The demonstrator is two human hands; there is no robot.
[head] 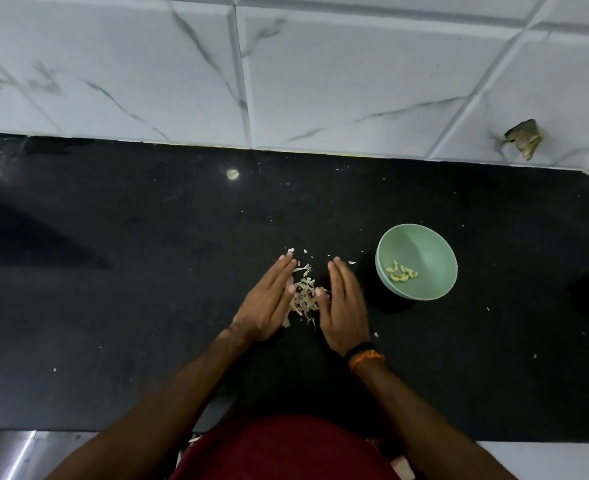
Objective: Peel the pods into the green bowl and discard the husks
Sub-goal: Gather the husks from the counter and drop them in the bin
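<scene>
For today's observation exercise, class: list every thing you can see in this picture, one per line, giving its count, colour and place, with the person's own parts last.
Bowl: one, pale green, on the counter to the right of the hands.
Peeled pieces: several, pale yellow, in the bottom of the bowl.
Husks: one loose pile, pale tan, on the counter between the hands.
Scraps: many small bits, whitish, scattered over the counter.
Counter: one, black, across the middle.
Wall tiles: several, white with grey veins, behind the counter.
Wristbands: black and orange, on the right wrist.
Left hand: one, fingers straight, left of the husks.
Right hand: one, fingers straight, right of the husks.
</scene>
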